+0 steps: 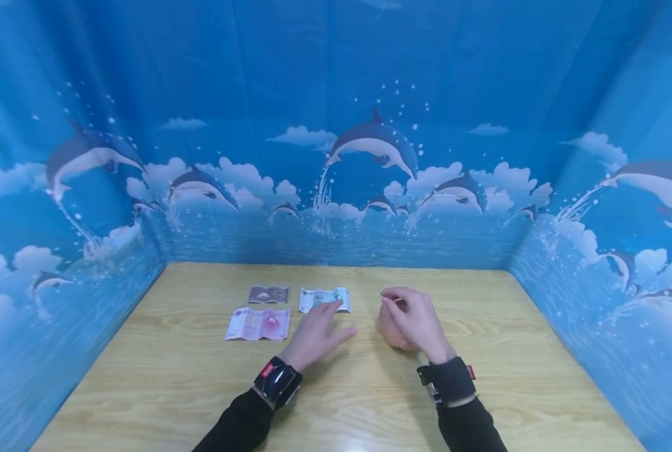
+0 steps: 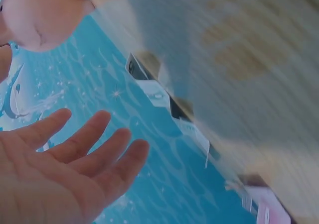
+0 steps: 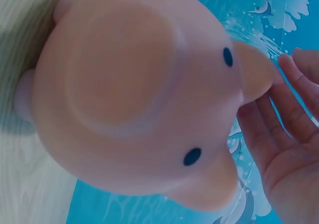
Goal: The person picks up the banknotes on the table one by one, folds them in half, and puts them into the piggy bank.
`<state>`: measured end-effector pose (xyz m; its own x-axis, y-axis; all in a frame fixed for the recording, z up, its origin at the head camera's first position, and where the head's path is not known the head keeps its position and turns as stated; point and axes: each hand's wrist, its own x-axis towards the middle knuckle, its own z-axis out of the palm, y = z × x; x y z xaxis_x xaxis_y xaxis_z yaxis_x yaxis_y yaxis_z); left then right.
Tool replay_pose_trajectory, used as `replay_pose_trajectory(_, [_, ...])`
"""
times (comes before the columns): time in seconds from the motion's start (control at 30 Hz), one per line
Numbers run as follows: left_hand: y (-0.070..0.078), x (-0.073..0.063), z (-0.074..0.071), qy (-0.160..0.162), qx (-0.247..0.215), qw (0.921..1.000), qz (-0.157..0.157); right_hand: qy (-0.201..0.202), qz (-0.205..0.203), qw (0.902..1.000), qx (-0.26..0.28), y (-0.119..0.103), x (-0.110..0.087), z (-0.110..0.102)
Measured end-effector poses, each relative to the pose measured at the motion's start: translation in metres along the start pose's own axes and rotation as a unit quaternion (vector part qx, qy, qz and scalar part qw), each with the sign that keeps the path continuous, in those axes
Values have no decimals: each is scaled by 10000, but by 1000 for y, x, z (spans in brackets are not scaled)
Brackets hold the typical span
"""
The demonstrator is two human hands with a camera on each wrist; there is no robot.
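Observation:
A pink piggy bank (image 3: 204, 119) with round black eyes, a wide snout and ears stands on the table. My right hand (image 1: 421, 317) is over its top, fingers loosely bent beside an ear in the right wrist view; the head view shows only part of the piggy bank (image 1: 391, 329) beneath the hand. Fingers spread, my left hand (image 1: 319, 336) hovers over the table, and its fingertips overlap the front edge of a blue-green banknote (image 1: 316, 295) in the head view. Left of it lie a brown banknote (image 1: 268, 294) and a larger pink-red banknote (image 1: 258, 324), both creased.
The wooden table (image 1: 172, 389) has a pale grain top. Blue curtains (image 1: 245, 75) printed with dolphins and clouds stand round its back and both sides. In the left wrist view, the folded notes stick up from the surface.

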<state>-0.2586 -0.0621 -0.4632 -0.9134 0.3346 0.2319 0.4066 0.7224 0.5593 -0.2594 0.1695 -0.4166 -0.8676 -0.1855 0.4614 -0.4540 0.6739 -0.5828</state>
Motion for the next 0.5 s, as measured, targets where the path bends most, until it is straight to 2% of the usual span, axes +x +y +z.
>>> replay_pose_trajectory(0.3, [-10, -16, -17, 185, 11, 9995, -255, -137, -20, 9999, -60, -7, -1, 9])
replay_pose_trajectory(0.5, [-16, -24, -28, 300, -46, 9982, -521, -51, -104, 9992, -370, -12, -2, 14])
